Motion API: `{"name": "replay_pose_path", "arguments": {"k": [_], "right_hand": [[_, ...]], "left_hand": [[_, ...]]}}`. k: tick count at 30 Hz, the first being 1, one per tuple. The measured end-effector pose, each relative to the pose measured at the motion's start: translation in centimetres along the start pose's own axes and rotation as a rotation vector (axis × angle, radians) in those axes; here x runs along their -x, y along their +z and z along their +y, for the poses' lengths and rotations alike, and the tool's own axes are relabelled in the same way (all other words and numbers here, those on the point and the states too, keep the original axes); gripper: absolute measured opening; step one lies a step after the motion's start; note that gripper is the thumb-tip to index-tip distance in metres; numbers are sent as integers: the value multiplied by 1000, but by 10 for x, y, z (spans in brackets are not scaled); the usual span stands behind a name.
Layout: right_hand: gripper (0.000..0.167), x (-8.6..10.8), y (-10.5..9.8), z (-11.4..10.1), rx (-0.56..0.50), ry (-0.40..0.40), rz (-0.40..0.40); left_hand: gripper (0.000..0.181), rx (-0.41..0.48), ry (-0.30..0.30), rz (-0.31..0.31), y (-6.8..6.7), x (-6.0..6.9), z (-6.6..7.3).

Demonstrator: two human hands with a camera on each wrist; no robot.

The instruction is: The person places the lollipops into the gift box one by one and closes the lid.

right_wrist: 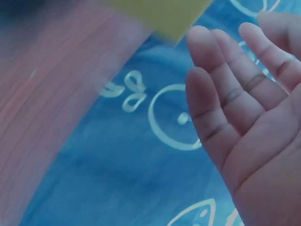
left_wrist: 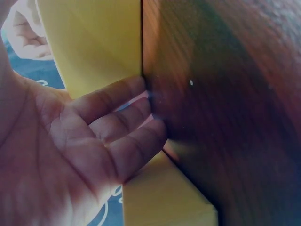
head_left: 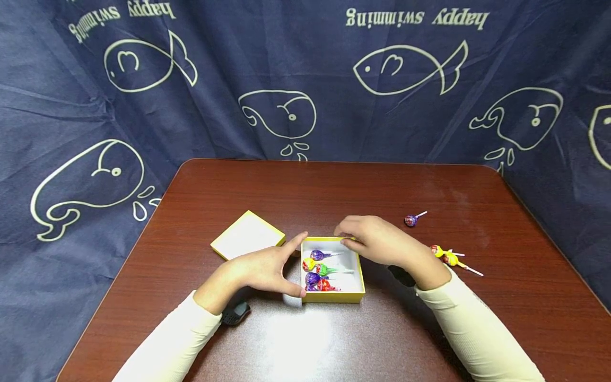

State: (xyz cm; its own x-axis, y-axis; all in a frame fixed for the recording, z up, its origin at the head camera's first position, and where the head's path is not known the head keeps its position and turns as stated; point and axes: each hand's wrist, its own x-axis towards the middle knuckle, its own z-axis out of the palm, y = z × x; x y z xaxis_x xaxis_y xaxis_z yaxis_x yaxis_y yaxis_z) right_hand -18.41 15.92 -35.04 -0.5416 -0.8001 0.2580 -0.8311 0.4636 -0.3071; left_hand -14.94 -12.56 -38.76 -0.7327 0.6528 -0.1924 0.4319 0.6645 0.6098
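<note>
A yellow box (head_left: pixel 333 298) with a white inside stands without its lid in front of the person. Several wrapped lollipops lie along its left half, among them a purple one (head_left: pixel 317 255), a green one (head_left: pixel 322 270) and a red one (head_left: pixel 324 285). Along the box's left side is the left hand (head_left: pixel 260 268), thumb and forefinger spread at its two left corners. The left wrist view shows its other fingers (left_wrist: pixel 127 125) loosely bent beside yellow walls. Over the box's far right corner hovers the right hand (head_left: pixel 382 241), its fingers relaxed and nothing visible in them.
A lid (head_left: pixel 248 235), white with yellow edges, lies left of the box. To the right, a purple lollipop (head_left: pixel 410 220) lies farther back, and yellow lollipops (head_left: pixel 450 259) lie partly behind the right forearm. A dark blue curtain (head_left: pixel 324 127) with fish drawings hangs beyond the brown table (head_left: pixel 334 185).
</note>
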Motion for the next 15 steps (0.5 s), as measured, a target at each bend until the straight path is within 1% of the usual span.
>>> {"name": "replay_pose_path", "arguments": {"k": [3, 8, 11, 15], "right_hand": [[12, 8, -8, 14, 30, 51, 24], [15, 24, -20, 40, 60, 146, 42], [17, 35, -26, 58, 61, 211, 50], [21, 49, -32, 79, 33, 305, 34]], "left_hand": [[120, 0, -5, -1, 0, 1, 0], [120, 0, -8, -3, 0, 1, 1], [120, 2, -6, -3, 0, 1, 0], [121, 5, -4, -3, 1, 1, 0]]}}
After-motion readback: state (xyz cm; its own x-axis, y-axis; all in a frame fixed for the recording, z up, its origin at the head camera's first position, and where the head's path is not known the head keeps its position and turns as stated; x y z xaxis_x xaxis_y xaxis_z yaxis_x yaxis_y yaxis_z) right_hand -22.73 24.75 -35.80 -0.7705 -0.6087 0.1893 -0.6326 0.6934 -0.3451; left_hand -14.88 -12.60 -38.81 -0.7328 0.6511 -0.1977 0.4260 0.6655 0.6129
